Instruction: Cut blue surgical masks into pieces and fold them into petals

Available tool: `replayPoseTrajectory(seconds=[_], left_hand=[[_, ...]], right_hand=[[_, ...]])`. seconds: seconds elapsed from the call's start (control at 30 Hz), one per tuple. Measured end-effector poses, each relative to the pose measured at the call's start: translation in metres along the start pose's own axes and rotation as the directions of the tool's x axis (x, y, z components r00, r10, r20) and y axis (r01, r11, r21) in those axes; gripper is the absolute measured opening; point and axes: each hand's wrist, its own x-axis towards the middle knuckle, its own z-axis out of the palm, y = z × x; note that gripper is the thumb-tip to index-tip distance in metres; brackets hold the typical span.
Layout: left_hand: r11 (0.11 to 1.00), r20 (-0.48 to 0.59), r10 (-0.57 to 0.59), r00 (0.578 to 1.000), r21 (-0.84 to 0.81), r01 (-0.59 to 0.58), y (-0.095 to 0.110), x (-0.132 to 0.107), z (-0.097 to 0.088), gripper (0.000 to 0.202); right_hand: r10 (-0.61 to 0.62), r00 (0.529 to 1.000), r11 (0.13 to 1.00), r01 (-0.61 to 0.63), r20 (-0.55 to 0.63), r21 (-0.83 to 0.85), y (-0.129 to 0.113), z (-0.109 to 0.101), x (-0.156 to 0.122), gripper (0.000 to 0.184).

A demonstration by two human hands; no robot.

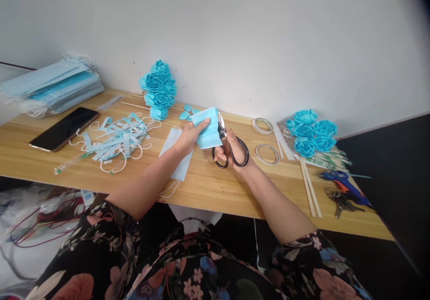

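Note:
My left hand [192, 135] grips a piece of blue face mask fabric [208, 132], thumb on top, held above the table. My right hand [235, 150] is closed on black-handled scissors [239, 156], whose blades meet the right edge of the fabric. Part of the blades is hidden by the fabric. Beneath my left forearm lies a whole pale blue face mask [181, 168] with white ear loops. Small blue cut pieces [187, 112] rest on the table just behind the fabric.
A pile of cut strips and ear loops [126, 139] lies left, beside a phone [63, 129] and a mask stack [57, 85]. Blue fabric roses [159, 87] stand at the wall; more roses [312, 132] lie right, near tape rolls [267, 153], sticks [309, 188], a glue gun [346, 186] and keys [341, 201].

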Motion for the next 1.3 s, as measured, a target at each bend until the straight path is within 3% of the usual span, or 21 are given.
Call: replayPoseTrajectory(seconds=[0.13,0.53,0.77,1.0,1.13,1.3], left_hand=[[1.000,-0.018,0.015,1.000,0.000,-0.015,0.0006,0.0000,0.0010,0.048],[0.999,-0.015,0.032,0.999,-0.016,-0.032,0.0000,0.0019,-0.0002,0.049],[0.999,-0.020,0.038,0.999,-0.020,-0.038,0.0003,0.0031,-0.0023,0.047],[1.000,0.026,0.016,1.000,0.010,-0.017,0.0010,0.0022,-0.0053,0.044],[0.999,0.094,-0.031,0.995,0.044,0.027,0.0009,-0.0007,-0.0043,0.043],[0.998,0.093,-0.034,0.995,0.049,0.029,0.0017,-0.0025,-0.0019,0.044]], right_hand=[[-0.033,0.999,0.999,0.033,-0.016,0.001,0.0014,-0.0012,0.0008,0.061],[-0.051,0.998,0.998,0.050,-0.048,-0.031,0.0000,-0.0021,0.0000,0.073],[-0.020,1.000,1.000,0.020,0.017,0.007,-0.0004,-0.0056,0.0004,0.076],[0.031,0.998,0.999,-0.032,0.051,0.022,0.0003,-0.0088,0.0026,0.084],[0.029,0.999,0.999,-0.029,0.016,0.029,-0.0006,-0.0091,0.0038,0.085],[-0.024,1.000,0.999,0.024,-0.020,0.035,-0.0026,-0.0055,0.0022,0.080]])
